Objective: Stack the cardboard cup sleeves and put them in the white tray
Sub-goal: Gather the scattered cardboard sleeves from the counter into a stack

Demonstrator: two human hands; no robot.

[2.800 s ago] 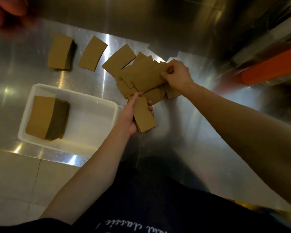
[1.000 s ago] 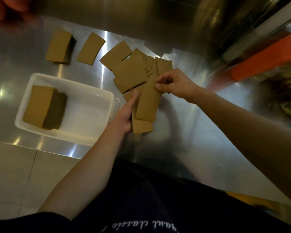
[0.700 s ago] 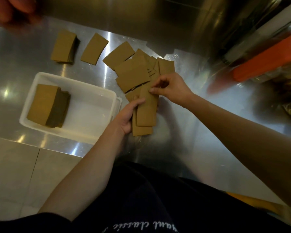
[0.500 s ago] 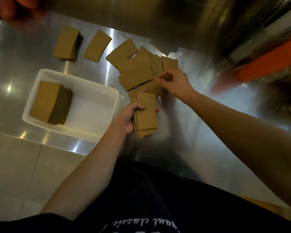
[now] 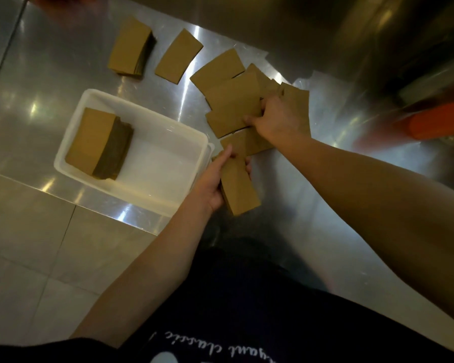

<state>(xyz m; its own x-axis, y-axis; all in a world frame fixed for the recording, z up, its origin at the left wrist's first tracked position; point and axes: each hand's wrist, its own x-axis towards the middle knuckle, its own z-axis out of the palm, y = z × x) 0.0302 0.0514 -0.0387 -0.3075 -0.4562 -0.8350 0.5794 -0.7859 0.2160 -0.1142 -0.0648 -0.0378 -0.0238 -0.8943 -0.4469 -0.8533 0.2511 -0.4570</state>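
A small stack of brown cardboard sleeves is gripped in my left hand, just right of the white tray. Inside the tray, at its left, lies a thick stack of sleeves. My right hand rests on the loose pile of overlapping sleeves on the steel counter, fingers curled onto one sleeve at the pile's near edge. Further back lie a single sleeve and another stack.
The steel counter ends at its front edge beside the tray, with tiled floor below. An orange object lies at the right. A metal wall rises behind the pile. Another person's hand shows blurred at the top left.
My right hand laid a sleeve onto the stack in my left hand, then moved back to the loose pile. My left hand has kept hold of its stack.
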